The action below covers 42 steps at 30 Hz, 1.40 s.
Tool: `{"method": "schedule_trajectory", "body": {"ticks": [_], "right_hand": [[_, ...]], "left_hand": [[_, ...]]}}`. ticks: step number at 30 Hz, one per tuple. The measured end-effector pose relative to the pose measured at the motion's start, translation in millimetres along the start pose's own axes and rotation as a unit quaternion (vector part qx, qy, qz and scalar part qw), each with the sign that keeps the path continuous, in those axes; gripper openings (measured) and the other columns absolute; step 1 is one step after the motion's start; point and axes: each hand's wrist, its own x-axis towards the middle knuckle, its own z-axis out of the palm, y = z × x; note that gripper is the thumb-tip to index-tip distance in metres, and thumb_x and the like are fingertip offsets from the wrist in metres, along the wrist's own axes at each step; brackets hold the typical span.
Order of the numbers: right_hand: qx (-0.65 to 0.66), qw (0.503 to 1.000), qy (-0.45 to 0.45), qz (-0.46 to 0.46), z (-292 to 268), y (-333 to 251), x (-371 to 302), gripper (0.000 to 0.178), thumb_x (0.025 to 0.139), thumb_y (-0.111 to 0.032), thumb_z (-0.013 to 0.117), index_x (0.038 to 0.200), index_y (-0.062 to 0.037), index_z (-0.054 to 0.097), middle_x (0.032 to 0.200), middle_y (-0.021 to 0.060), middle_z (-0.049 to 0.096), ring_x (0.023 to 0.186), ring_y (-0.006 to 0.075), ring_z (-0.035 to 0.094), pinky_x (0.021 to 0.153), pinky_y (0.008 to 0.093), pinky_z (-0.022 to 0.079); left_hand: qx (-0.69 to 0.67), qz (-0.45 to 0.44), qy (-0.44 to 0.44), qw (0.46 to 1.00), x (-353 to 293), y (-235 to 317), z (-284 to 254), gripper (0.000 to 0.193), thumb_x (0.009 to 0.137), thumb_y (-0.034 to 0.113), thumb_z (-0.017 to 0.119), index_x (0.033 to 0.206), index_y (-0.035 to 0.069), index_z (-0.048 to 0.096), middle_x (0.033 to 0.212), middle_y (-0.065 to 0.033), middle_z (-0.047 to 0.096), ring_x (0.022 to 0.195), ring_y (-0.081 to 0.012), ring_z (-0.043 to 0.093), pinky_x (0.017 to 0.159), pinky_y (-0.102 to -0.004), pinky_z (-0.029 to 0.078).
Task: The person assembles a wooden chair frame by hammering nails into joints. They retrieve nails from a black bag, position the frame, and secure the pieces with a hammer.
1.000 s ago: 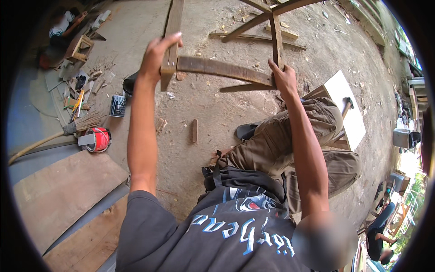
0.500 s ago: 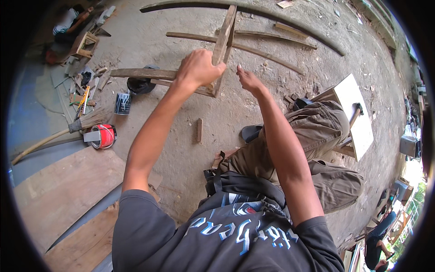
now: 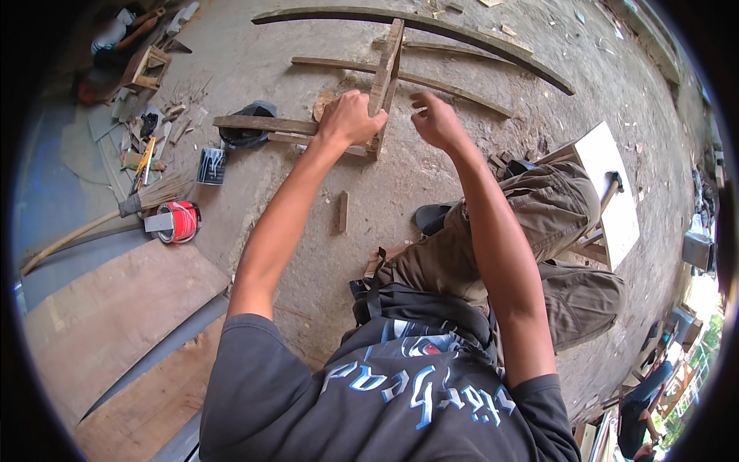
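A frame of worn wooden strips (image 3: pixel 386 61) stands out in front of me, its pieces meeting at a corner. My left hand (image 3: pixel 350 119) is closed around that corner, where a bar pointing left (image 3: pixel 258 123) meets the strip running away from me. To the right of the corner, my right hand (image 3: pixel 439 123) hangs in the air, apart from the wood. Its fingers are bent and slightly blurred, with a gap between them, and I see nothing in them. A long dark bar (image 3: pixel 477 38) crosses the frame's far end.
A dark cap-like thing (image 3: pixel 248 137) lies behind the left bar. Nearby are a dark paint can (image 3: pixel 212 166), a red can (image 3: pixel 183 222) and a broom (image 3: pixel 92 227). A hammer (image 3: pixel 612 185) rests on a white-topped wooden piece (image 3: pixel 620 223). Another person (image 3: pixel 123 35) sits far left.
My right hand has risen slightly and turned, its fingers now pointing left. My left hand keeps its grip; hand and frame appear shifted slightly right as the view moved.
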Motion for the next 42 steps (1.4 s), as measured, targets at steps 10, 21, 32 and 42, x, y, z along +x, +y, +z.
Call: {"method": "schedule_trajectory", "body": {"ticks": [10,21,32,42], "right_hand": [[0.037,0.997,-0.065,-0.027,50.1,-30.4,-40.7,0.051,0.075,-0.018,0.079,0.117,0.0006,0.057,0.11,0.0219,0.065,0.105,0.0383,0.062,0.087,0.0435,0.05],[0.001,0.996,-0.08,-0.04,52.3,-25.5,-31.4,0.03,0.071,-0.02,0.081,0.092,-0.0014,0.07,0.087,0.0208,0.068,0.088,0.0383,0.065,0.077,0.0447,0.051],[-0.018,0.993,-0.097,-0.058,50.8,-15.4,-27.8,0.03,0.069,-0.019,0.082,0.089,-0.0009,0.07,0.085,0.02,0.069,0.088,0.0379,0.066,0.078,0.0439,0.053],[-0.014,0.992,-0.117,-0.038,44.1,-22.5,-28.3,0.03,0.069,-0.018,0.082,0.093,-0.003,0.071,0.087,0.0191,0.069,0.089,0.0367,0.067,0.078,0.0434,0.054]], "left_hand": [[-0.049,-0.021,-0.021,0.998,10.8,7.6,-13.3,0.055,0.089,0.045,0.047,0.073,-0.006,0.062,0.089,-0.0292,0.064,0.087,-0.042,0.063,0.08,-0.0492,0.048],[-0.006,0.004,0.024,1.0,-1.3,-2.7,4.4,0.054,0.09,0.045,0.047,0.084,-0.005,0.066,0.096,-0.028,0.064,0.093,-0.0444,0.061,0.083,-0.0485,0.048],[0.011,0.016,0.037,0.999,-3.1,-8.5,24.0,0.052,0.088,0.043,0.047,0.081,-0.006,0.065,0.094,-0.0269,0.063,0.089,-0.0445,0.061,0.08,-0.0503,0.048],[0.014,0.025,0.047,0.998,-2.6,-11.1,26.7,0.052,0.088,0.043,0.048,0.081,-0.006,0.064,0.092,-0.0273,0.063,0.087,-0.0449,0.062,0.078,-0.05,0.049]]}}
